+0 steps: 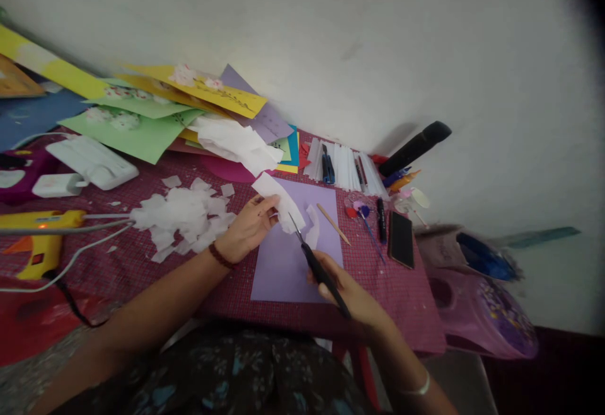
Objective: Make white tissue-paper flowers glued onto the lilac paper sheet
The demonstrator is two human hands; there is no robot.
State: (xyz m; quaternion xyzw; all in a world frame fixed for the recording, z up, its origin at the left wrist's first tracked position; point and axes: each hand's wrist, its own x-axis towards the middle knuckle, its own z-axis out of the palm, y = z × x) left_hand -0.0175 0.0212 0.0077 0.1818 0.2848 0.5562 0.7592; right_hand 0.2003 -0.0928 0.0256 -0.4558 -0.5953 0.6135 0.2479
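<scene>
My left hand (253,223) pinches a strip of white paper (278,198) between thumb and fingers. The strip is held above a sheet of purple paper (283,276). In my right hand (343,286) are black-handled scissors (324,276), their blades pointing up and left against the lower right edge of the strip. A curved white paper scrap (312,229) lies on the purple sheet just right of the blades. A heap of small cut white paper pieces (184,216) spreads on the cloth left of my left hand.
A yellow hot glue gun (47,238) and its cable lie at the left. Behind are folded white tissue (236,141) and decorated cards (203,87). At the right are a wooden stick (333,224), a box cutter (328,166), a marker (381,220) and a phone (401,240).
</scene>
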